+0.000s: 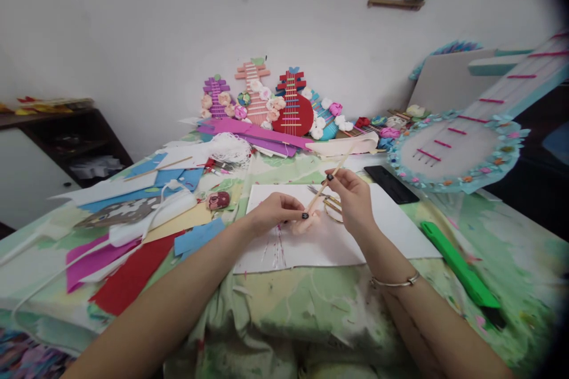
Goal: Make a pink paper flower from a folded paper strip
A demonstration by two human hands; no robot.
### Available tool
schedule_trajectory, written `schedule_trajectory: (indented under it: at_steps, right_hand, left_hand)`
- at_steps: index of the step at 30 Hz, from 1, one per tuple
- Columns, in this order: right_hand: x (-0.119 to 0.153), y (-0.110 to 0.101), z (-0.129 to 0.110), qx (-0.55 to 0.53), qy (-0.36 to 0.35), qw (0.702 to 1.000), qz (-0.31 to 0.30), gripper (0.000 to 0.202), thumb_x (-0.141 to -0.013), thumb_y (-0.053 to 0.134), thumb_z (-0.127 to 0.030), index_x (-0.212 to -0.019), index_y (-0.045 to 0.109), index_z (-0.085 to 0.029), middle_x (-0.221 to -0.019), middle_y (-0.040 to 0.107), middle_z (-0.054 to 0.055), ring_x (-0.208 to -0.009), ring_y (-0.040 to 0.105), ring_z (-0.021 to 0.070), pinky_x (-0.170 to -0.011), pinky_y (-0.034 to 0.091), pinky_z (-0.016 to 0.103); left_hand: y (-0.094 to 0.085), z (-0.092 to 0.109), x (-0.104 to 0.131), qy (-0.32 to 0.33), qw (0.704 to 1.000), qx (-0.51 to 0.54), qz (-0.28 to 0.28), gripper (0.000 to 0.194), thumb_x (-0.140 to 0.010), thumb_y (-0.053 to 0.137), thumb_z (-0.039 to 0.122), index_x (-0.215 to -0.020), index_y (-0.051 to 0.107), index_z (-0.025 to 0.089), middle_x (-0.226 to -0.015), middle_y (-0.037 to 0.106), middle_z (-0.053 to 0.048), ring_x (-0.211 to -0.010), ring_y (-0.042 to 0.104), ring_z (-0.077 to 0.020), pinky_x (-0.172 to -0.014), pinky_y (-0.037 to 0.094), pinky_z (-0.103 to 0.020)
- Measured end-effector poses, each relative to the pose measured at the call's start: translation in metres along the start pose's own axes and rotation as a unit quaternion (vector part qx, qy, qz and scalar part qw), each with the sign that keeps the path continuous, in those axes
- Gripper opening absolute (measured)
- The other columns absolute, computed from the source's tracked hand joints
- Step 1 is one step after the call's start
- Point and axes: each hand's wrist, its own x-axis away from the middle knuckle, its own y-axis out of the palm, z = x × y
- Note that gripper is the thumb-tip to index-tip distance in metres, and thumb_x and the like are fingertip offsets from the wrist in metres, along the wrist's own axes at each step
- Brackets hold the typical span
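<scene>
Above a white board (391, 231), my right hand (353, 198) pinches a thin pale wooden stick (316, 196) that slants down to the left. My left hand (278, 213) is closed at the stick's lower end, thumb and finger pressed together on a piece of peach crepe paper (306, 224). Its fingers partly hide where the paper and stick meet. Scissors with gold handles (332, 206) lie on the board just behind the stick, partly covered by my right hand.
Coloured paper, including a red sheet (137, 275), and a white-corded tool lie left. A green cutter (460, 266), black phone (391, 183) and blue-edged instrument model (453, 151) are right. Small decorated instruments (291, 112) stand against the wall, beyond white string (229, 151).
</scene>
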Motion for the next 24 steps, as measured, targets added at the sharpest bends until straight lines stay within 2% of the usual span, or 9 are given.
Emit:
schedule_trajectory:
  at_steps: [6,10,14,17,20,24]
  right_hand:
    - [-0.012,-0.015,-0.009,-0.079,-0.015,0.992,0.096,0.018,-0.065,0.069,-0.029,-0.066,0.057,-0.016,-0.064,0.053,-0.003,-0.055,0.045,0.0056,-0.054,0.037,0.020]
    - [-0.015,-0.024,-0.018,-0.124,-0.067,0.979,0.144,0.014,-0.064,0.068,-0.024,-0.073,0.060,-0.017,-0.066,0.055,-0.003,-0.050,0.043,0.0040,-0.053,0.039,0.020]
    - [-0.014,-0.023,-0.018,-0.113,-0.044,0.990,0.079,0.022,-0.062,0.059,-0.012,-0.083,0.065,-0.016,-0.071,0.062,0.001,-0.066,0.057,0.0105,-0.068,0.045,0.025]
    - [-0.011,-0.019,-0.014,-0.110,0.011,0.993,0.026,0.023,-0.056,0.054,-0.009,-0.074,0.067,-0.014,-0.072,0.064,0.004,-0.072,0.060,0.0151,-0.074,0.046,0.030]
    - [-0.008,-0.015,-0.012,-0.123,0.068,0.990,-0.007,0.011,-0.059,0.053,-0.015,-0.061,0.064,-0.013,-0.063,0.061,0.003,-0.060,0.057,0.0141,-0.063,0.047,0.030]
    - [-0.003,-0.011,-0.012,-0.023,0.137,0.987,-0.075,0.010,-0.059,0.061,-0.017,-0.069,0.063,-0.013,-0.049,0.050,-0.002,-0.044,0.044,0.0078,-0.046,0.036,0.022]
  left_hand:
    - [-0.001,-0.001,-0.001,-0.005,1.000,0.009,0.002,0.020,-0.059,0.073,0.029,-0.064,0.065,0.011,-0.051,0.055,0.000,-0.042,0.039,-0.0048,-0.042,0.023,-0.020]
    - [-0.005,-0.005,-0.003,0.004,0.999,0.049,0.006,0.021,-0.059,0.073,0.028,-0.064,0.065,0.010,-0.051,0.054,0.000,-0.043,0.040,-0.0047,-0.042,0.025,-0.020]
    - [-0.008,-0.007,-0.004,-0.001,0.994,0.110,0.002,0.021,-0.059,0.074,0.026,-0.068,0.065,0.009,-0.056,0.056,-0.001,-0.049,0.048,-0.0067,-0.047,0.030,-0.019]
    - [-0.007,-0.005,-0.003,-0.008,0.988,0.156,0.014,0.019,-0.059,0.074,0.021,-0.070,0.065,0.009,-0.061,0.060,-0.003,-0.055,0.053,-0.0085,-0.054,0.037,-0.020]
    - [-0.006,-0.002,-0.002,-0.013,0.982,0.187,0.014,0.018,-0.057,0.073,0.018,-0.070,0.064,0.010,-0.063,0.061,-0.003,-0.058,0.056,-0.0106,-0.058,0.040,-0.022]
    - [-0.005,0.000,-0.001,-0.008,0.979,0.205,-0.008,0.016,-0.056,0.070,0.013,-0.070,0.063,0.010,-0.062,0.061,-0.002,-0.055,0.054,-0.0095,-0.056,0.039,-0.022]
